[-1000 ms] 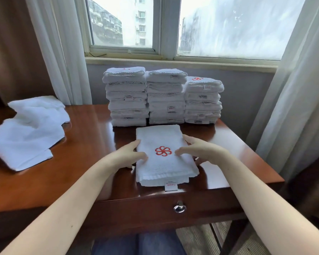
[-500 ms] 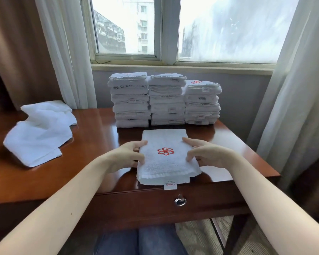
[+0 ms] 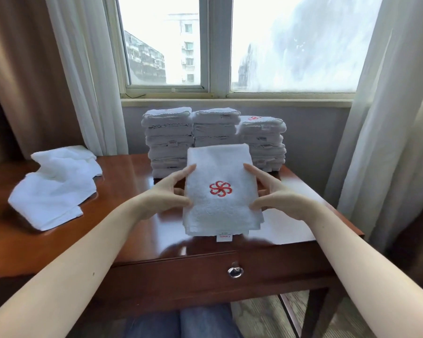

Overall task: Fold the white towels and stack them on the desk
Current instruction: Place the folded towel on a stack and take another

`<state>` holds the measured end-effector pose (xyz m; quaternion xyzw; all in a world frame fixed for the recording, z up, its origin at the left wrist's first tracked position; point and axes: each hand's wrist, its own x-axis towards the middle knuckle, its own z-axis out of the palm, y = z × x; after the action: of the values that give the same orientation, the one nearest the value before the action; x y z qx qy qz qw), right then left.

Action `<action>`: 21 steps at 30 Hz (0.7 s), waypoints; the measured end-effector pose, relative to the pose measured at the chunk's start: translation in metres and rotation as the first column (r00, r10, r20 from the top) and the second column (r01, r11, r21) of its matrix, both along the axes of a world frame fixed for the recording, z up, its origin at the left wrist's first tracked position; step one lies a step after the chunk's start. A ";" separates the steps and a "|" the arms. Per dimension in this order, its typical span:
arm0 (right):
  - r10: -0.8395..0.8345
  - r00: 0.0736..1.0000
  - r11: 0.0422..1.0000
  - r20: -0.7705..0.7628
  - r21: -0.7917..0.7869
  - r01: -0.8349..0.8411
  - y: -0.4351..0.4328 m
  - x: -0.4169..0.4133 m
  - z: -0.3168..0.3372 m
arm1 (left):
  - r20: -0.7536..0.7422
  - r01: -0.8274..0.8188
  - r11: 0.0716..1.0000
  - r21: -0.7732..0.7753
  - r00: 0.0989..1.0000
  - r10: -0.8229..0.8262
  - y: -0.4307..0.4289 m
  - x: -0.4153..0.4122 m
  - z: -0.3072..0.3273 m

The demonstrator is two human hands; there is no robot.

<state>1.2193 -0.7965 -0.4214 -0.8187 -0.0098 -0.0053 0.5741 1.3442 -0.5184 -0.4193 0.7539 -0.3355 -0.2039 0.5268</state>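
A folded white towel (image 3: 221,211) with a red flower logo is lifted off the wooden desk (image 3: 132,186), its far edge tilted up. My left hand (image 3: 167,191) grips its left edge and my right hand (image 3: 274,193) grips its right edge, thumbs on top and fingers underneath. Behind it, against the wall under the window, stand three stacks of folded white towels (image 3: 169,140); the held towel hides part of the middle and right stacks. A heap of unfolded white towels (image 3: 56,186) lies on the desk's left side.
Curtains (image 3: 386,118) hang at both sides of the window. The desk's right edge (image 3: 347,223) is close to my right forearm. A drawer with a ring pull (image 3: 235,272) faces me below the desk top, with my knees under it.
Both hands closed on the folded towel's sides and raised it off the desk, toward the stacks. The camera view tilted upward.
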 end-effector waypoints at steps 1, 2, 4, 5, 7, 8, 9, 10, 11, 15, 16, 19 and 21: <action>-0.013 0.999 1.000 0.031 -0.002 0.013 -0.002 0.000 0.004 | 0.019 0.009 0.999 -0.033 1.000 -0.008 -0.001 0.002 0.004; -0.027 0.998 1.000 0.063 -0.001 0.027 -0.003 0.000 0.008 | 0.035 0.020 0.998 -0.063 0.999 -0.018 -0.003 0.005 0.010; -0.051 0.991 0.999 0.125 0.020 0.049 -0.008 0.001 0.016 | 0.077 0.046 0.994 -0.101 0.996 -0.038 -0.008 0.009 0.021; -0.058 0.987 0.998 0.151 0.039 0.053 -0.011 0.002 0.019 | 0.106 0.056 0.992 -0.111 0.993 -0.044 -0.011 0.011 0.027; -0.062 0.981 0.996 0.186 0.076 0.048 -0.019 0.006 0.027 | 0.162 0.065 0.990 -0.127 0.986 -0.044 -0.020 0.015 0.040; -0.069 0.978 0.995 0.198 0.082 0.054 -0.023 0.008 0.031 | 0.185 0.068 0.989 -0.131 0.982 -0.043 -0.025 0.017 0.046; -0.087 0.974 0.994 0.211 0.080 0.071 -0.029 0.010 0.035 | 0.206 0.073 0.989 -0.129 0.977 -0.045 -0.031 0.019 0.053; -0.109 0.968 0.992 0.227 0.082 0.092 -0.035 0.011 0.040 | 0.228 0.082 0.989 -0.121 0.972 -0.052 -0.038 0.021 0.060; -0.130 0.961 0.989 0.244 0.094 0.110 -0.042 0.013 0.044 | 0.247 0.095 0.989 -0.113 0.967 -0.065 -0.045 0.024 0.066; -0.209 0.918 0.977 0.338 0.121 0.178 -0.068 0.024 0.071 | 0.289 0.117 0.990 -0.082 0.953 -0.089 -0.083 0.040 0.096; -0.229 0.900 0.973 0.372 0.115 0.200 -0.076 0.030 0.078 | 0.294 0.118 0.991 -0.066 0.951 -0.093 -0.094 0.045 0.104; -0.268 0.871 0.963 0.412 0.143 0.229 -0.102 0.051 0.098 | 0.317 0.108 0.993 -0.043 0.944 -0.089 -0.128 0.065 0.130; -0.301 0.860 0.952 0.412 0.180 0.247 -0.120 0.068 0.112 | 0.331 0.110 0.993 -0.030 0.939 -0.094 -0.152 0.080 0.148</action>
<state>1.2871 -0.9167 -0.3090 -0.7535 -0.0205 -0.2698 0.5992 1.4245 -0.6701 -0.2712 0.7459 -0.4621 -0.0943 0.4704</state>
